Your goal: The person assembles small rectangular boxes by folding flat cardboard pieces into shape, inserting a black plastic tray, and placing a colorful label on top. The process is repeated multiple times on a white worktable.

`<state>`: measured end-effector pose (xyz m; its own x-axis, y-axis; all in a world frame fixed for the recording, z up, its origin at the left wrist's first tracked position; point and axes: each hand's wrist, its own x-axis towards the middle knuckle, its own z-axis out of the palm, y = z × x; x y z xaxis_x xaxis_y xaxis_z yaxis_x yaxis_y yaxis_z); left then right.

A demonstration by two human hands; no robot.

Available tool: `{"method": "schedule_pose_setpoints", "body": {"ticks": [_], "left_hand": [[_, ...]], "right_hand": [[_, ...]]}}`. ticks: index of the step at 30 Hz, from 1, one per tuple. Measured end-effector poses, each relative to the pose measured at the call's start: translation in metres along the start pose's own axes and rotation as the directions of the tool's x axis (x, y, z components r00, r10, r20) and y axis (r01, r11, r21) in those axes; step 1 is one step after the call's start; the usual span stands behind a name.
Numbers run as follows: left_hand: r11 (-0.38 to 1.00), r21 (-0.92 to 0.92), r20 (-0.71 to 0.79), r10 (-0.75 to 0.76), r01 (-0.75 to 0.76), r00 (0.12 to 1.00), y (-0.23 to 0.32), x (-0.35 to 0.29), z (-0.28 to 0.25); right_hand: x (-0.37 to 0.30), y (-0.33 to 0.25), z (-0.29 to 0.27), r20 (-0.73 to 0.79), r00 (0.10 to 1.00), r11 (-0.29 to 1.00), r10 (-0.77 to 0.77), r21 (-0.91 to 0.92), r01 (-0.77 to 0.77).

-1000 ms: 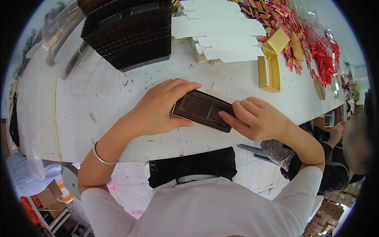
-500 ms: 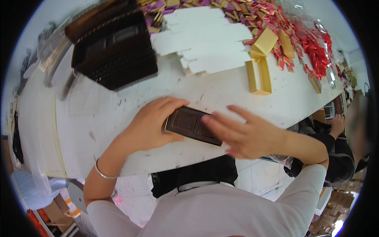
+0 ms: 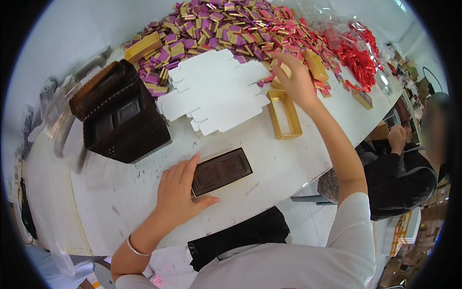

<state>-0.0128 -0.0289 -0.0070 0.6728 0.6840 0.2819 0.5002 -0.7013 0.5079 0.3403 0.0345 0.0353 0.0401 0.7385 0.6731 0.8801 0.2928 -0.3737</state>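
A small rectangular box [image 3: 222, 171] with a dark brown moulded plastic insert lies flat on the table before me. My left hand [image 3: 179, 192] holds its left end, fingers on the far side and thumb along the near side. Reaching far to the right, my right hand [image 3: 296, 82] has its fingers stretched out and apart, with nothing visible in them. It is over the gold boxes at the edge of the heap of small purple, red and gold pieces [image 3: 211, 29]. An open gold box [image 3: 285, 115] stands just nearer than this hand.
Dark brown plastic trays [image 3: 127, 125] are stacked at the left. Flat white card blanks [image 3: 216, 91] lie in the middle. Another gold box [image 3: 315, 66], red ribbon [image 3: 358, 62] and clear film are at the back right. A person [image 3: 399, 168] sits beyond the table's right edge.
My right hand has left the box and moved far and right to the gold boxes. The small box has turned, its right end now farther away. The view has shifted, showing more of the heap.
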Motion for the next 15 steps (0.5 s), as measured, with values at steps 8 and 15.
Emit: {"method": "schedule_pose_setpoints", "body": {"ticks": [8,15], "left_hand": [[0.985,-0.155,0.053,-0.063,0.070,0.997,-0.008,-0.003,0.000],[0.995,-0.088,0.050,-0.046,0.050,0.998,-0.002,-0.003,-0.003]], "right_hand": [[0.067,0.098,0.080,0.322,0.922,0.951,0.215,-0.284,-0.123],[0.066,0.099,0.087,0.218,0.932,0.935,0.291,-0.271,-0.229]]}}
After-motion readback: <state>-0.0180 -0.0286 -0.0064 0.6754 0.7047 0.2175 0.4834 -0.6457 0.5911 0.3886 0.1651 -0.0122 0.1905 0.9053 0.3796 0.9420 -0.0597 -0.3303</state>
